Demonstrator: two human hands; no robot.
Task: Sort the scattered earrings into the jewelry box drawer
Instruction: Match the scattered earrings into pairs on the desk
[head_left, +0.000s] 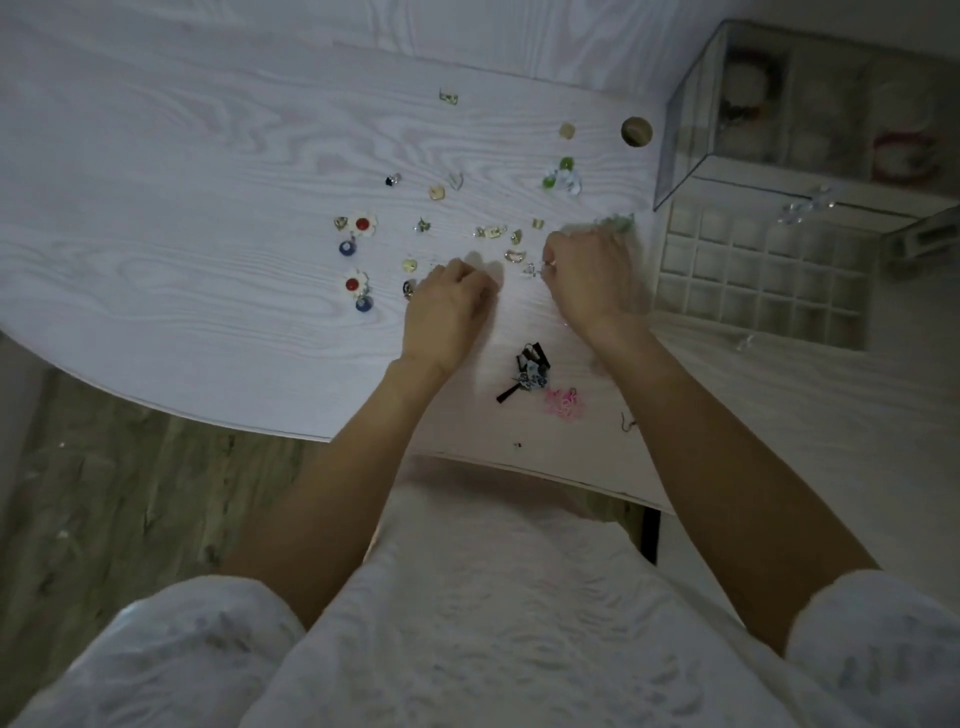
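Note:
Several small earrings lie scattered on the white wood-grain table (182, 171). Among them are two white flower earrings with red centres (362, 224) (356, 284) and a green and white one (561, 175). My right hand (587, 278) is curled, and its fingertips pinch a small silver earring (531, 269) just above the table. My left hand (449, 306) rests with curled fingers on the table beside a dark earring (409, 289); whether it holds anything is hidden. The jewelry box's pulled-out drawer (758, 283), a grid of small compartments, lies to the right.
The clear-sided jewelry box (810, 109) stands at the back right with items inside. A black and blue earring cluster (530, 371) and a pink one (563, 402) lie near the table's front edge. A round hole (636, 132) sits in the tabletop. Floor shows at the left.

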